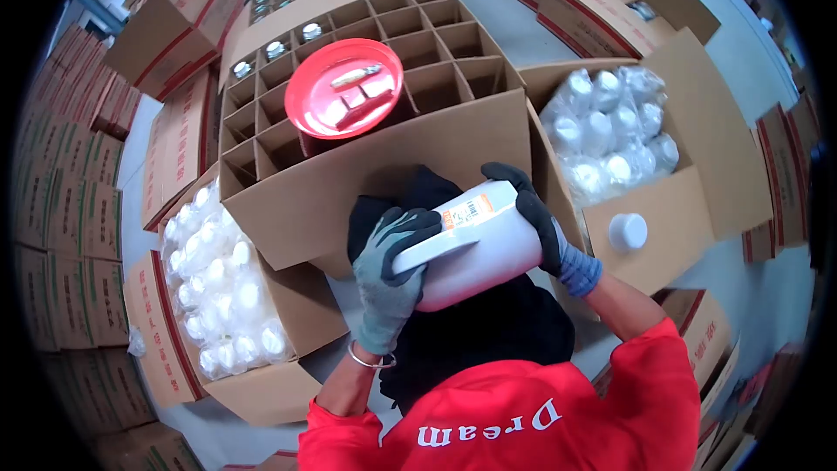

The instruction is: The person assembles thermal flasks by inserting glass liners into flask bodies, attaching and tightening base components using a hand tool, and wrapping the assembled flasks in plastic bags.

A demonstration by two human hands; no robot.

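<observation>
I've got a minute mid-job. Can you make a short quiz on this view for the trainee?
1. True or false: the red dish lies on the floor.
2. What do the left hand and right hand hold together?
A. the red dish
B. a white jug
C. a carton flap
3. Fill in the word: the back-to-front look aside, the red shirt reads "____".

Key:
1. False; it sits over the divided carton.
2. B; both gloved hands are on the jug.
3. Dream; the white letters appear upside down from this view.
</observation>
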